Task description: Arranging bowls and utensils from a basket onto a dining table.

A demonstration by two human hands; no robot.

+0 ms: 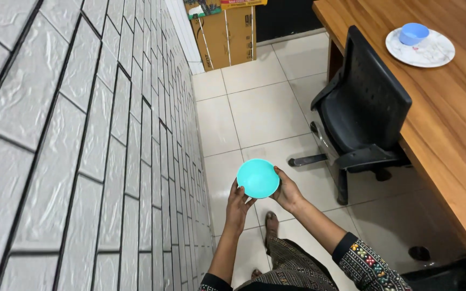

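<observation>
Both hands cupped on turquoise bowl (258, 178), left hand (238, 206) under its near rim, right hand (287, 192) gripping its side, likely steadying it level; black chair (362, 110) and counter (449, 124) beyond right hand.

Office-like room: black swivel chair (363, 108) at long wooden desk (449, 118), tiled floor (260, 102), cardboard box (227, 35).

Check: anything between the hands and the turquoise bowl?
Nothing visible. The left hand and right hand already hold the turquoise bowl by its opposite sides, fingers on the rim, over the tiled floor. The black office chair stands off to the right, apart from it.
</observation>
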